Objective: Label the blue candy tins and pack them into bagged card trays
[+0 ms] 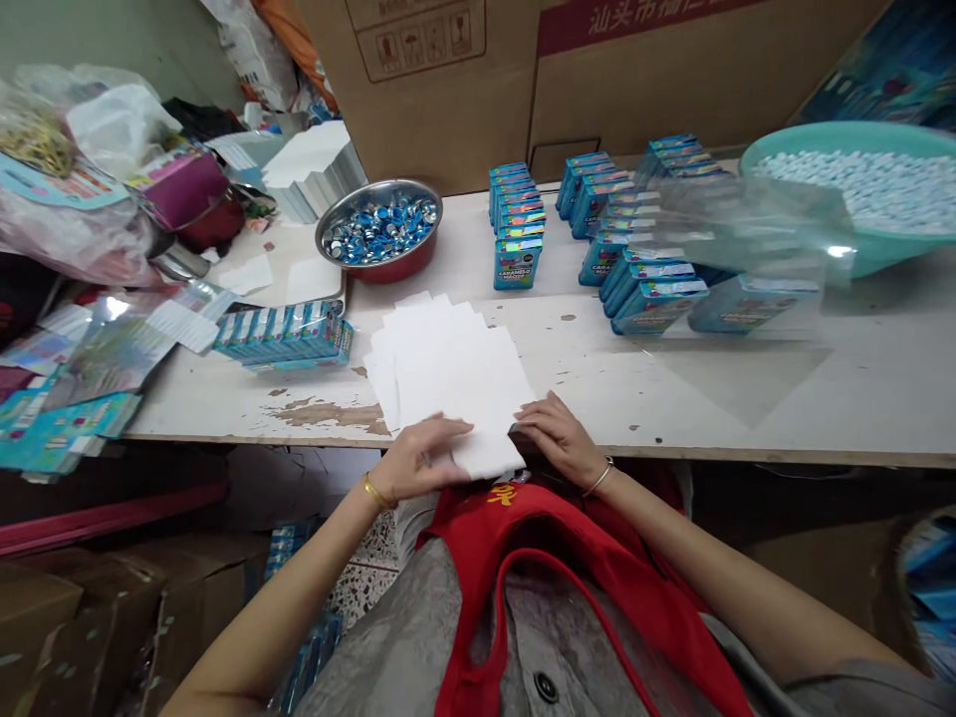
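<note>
Several blank white cards [455, 363] lie fanned out at the table's front edge, overlapping each other. My left hand [424, 460] grips the nearest white card [489, 453] at its left side, between thumb and fingers. That card's near edge sticks out past the table, close to my red apron. On the right, the fingers of my right hand [560, 438] are stretched out and slightly bent, their tips at the right edge of the cards. Its thumb is mostly hidden.
Small blue boxes [517, 264] stand in rows at the back, some under clear plastic film [754, 224]. A metal bowl [429, 244] holds blue-and-silver pieces. A turquoise basin [858, 254] holds white pellets. Blue boxes [280, 334] and a white card stack [314, 164] sit left.
</note>
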A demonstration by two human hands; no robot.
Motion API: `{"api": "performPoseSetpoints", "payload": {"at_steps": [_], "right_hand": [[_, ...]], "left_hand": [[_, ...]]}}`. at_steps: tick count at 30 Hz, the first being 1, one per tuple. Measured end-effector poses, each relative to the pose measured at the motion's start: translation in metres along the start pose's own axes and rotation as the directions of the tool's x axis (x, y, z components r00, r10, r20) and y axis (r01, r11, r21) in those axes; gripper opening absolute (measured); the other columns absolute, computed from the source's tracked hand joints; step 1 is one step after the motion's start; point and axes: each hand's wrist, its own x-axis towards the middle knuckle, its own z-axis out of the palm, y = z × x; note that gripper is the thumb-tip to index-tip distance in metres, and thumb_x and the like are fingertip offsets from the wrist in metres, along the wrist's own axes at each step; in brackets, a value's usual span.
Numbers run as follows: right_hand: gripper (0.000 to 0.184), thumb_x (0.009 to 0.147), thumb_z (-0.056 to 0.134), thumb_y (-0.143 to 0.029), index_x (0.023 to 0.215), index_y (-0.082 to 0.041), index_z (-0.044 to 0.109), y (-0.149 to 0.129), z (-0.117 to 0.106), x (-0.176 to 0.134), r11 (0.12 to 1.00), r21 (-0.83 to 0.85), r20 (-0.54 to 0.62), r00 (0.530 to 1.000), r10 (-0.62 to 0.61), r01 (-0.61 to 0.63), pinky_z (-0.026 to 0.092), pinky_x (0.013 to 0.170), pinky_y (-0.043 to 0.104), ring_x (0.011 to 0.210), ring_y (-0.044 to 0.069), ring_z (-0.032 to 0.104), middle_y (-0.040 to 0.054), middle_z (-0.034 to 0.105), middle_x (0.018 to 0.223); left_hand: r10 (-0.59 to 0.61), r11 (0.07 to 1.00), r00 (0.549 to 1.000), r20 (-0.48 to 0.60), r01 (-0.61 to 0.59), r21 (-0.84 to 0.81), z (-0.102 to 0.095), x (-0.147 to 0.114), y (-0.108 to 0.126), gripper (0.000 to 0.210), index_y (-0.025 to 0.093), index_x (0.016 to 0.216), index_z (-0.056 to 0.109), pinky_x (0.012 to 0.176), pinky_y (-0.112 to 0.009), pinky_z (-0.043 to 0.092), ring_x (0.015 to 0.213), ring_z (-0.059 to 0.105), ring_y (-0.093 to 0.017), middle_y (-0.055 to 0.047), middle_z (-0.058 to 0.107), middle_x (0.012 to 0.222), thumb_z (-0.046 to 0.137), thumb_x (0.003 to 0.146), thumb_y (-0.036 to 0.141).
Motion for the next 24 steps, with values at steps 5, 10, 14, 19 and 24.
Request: {"api": "performPoseSetpoints", "payload": {"at_steps": [5,10,14,19,24], "right_hand": [[0.025,0.091,0.050,-0.040,0.084,-0.027,0.071,0.001,0.002,-0.005,0.978,0.153,-0.091,0.983,0.157,-0.142,0.028,0.110,0.050,0.098,0.021,0.061,0.0030,0.068,0.090],[0.028,0.095,0.043,-0.037,0.094,-0.027,0.069,0.000,-0.006,-0.010,0.988,0.096,0.007,0.993,0.120,-0.120,0.025,0.111,0.051,0.102,0.021,0.061,0.0045,0.069,0.103],[0.029,0.096,0.040,-0.031,0.099,-0.027,0.068,-0.009,-0.014,-0.016,0.995,-0.092,0.057,0.997,0.048,-0.043,0.034,0.103,0.050,0.103,0.024,0.058,0.0051,0.069,0.111],[0.033,0.096,0.037,-0.019,0.106,-0.023,0.068,-0.028,-0.016,-0.025,0.902,-0.431,0.019,0.999,0.035,-0.024,0.046,0.075,0.036,0.086,0.022,0.060,0.0074,0.068,0.115],[0.035,0.095,0.034,-0.010,0.111,-0.022,0.063,-0.023,-0.010,-0.023,0.825,-0.550,0.013,0.989,-0.149,0.132,0.044,0.060,0.024,0.070,0.013,0.059,0.0059,0.067,0.102]], "left_hand": [[0.141,0.908,0.990,-0.013,-0.124,0.400,0.012,-0.036,-0.026,0.043,0.028,0.129,0.056,0.117,-0.057,0.007,0.136,0.040,-0.027,-0.008,0.059,0.132,0.058,0.087,0.037],[0.040,0.992,0.952,-0.303,-0.003,0.123,0.036,-0.039,-0.036,0.024,0.025,0.104,0.069,0.111,-0.051,0.031,0.118,0.056,-0.021,-0.006,0.071,0.111,0.048,0.093,0.028],[-0.121,0.992,0.893,-0.434,0.096,-0.079,0.043,-0.027,-0.022,0.021,0.020,0.088,0.069,0.089,-0.038,0.049,0.106,0.059,-0.022,-0.007,0.071,0.091,0.051,0.092,0.030],[-0.034,0.953,0.963,-0.267,0.112,0.282,0.040,0.001,0.002,0.023,0.017,0.080,0.063,0.079,-0.034,0.046,0.089,0.055,-0.021,-0.007,0.064,0.081,0.046,0.093,0.026],[-0.120,0.782,0.989,0.081,0.044,0.621,0.042,0.042,0.025,0.028,0.014,0.084,0.064,0.073,-0.032,0.044,0.089,0.051,-0.022,-0.010,0.060,0.084,0.041,0.096,0.025]]}}
